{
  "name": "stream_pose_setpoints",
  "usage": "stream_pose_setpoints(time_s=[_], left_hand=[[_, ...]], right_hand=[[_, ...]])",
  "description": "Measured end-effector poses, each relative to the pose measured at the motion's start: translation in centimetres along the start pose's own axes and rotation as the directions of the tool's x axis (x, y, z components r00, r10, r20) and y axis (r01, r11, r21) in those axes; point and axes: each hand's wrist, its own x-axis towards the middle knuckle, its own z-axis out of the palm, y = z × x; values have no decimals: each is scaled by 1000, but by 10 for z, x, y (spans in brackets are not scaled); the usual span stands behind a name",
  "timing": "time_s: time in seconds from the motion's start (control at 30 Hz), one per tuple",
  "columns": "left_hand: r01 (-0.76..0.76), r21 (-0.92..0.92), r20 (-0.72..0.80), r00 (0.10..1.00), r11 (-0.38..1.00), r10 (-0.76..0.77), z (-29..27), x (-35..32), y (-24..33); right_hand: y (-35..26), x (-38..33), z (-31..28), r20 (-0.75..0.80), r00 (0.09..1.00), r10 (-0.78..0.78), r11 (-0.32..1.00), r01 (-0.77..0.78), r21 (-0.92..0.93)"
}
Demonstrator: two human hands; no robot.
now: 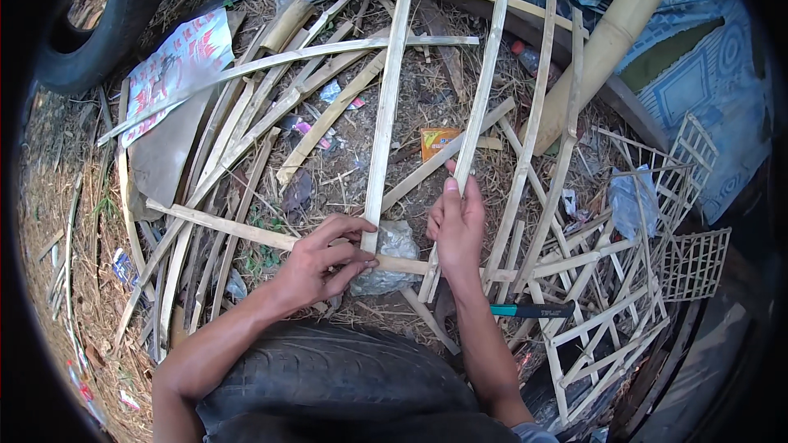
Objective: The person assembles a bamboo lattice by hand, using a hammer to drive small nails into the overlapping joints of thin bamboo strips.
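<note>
My left hand (pixel 322 264) pinches the lower end of a long upright bamboo slat (pixel 387 98) where it crosses a horizontal bamboo strip (pixel 238 228) lying on the ground. My right hand (pixel 456 226) grips a second upright slat (pixel 484 74) a little to the right, thumb pressed along it. Two more parallel slats (pixel 533 115) stand further right, all resting on the same crosswise strip. A clear crumpled plastic bag (pixel 392 256) lies under the crossing between my hands.
A black tyre (pixel 328 377) lies at the lower edge under my forearms. A knife with a teal handle (pixel 529 310) rests right of my right wrist. Woven bamboo lattice pieces (pixel 624 312) lie at right, a thick bamboo pole (pixel 616 33) and blue cloth (pixel 706 74) above.
</note>
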Motion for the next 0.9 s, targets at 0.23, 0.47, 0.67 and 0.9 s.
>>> stream_pose_setpoints(time_s=[0.23,0.47,0.67,0.9], left_hand=[[15,37,-3,1000,999,-15,4,3,1],[-36,36,-6,999,999,36,8,6,1],[-70,103,49,997,992,65,-5,7,12],[-30,111,54,998,993,24,-1,12,11]], right_hand=[[-112,53,-81,-273,484,-831,337,48,-940],[-68,132,-149,-324,837,-441,607,13,-794],[-24,104,-148,-402,849,-343,700,-54,-712],[-16,113,-164,-418,824,-382,674,-61,-736]])
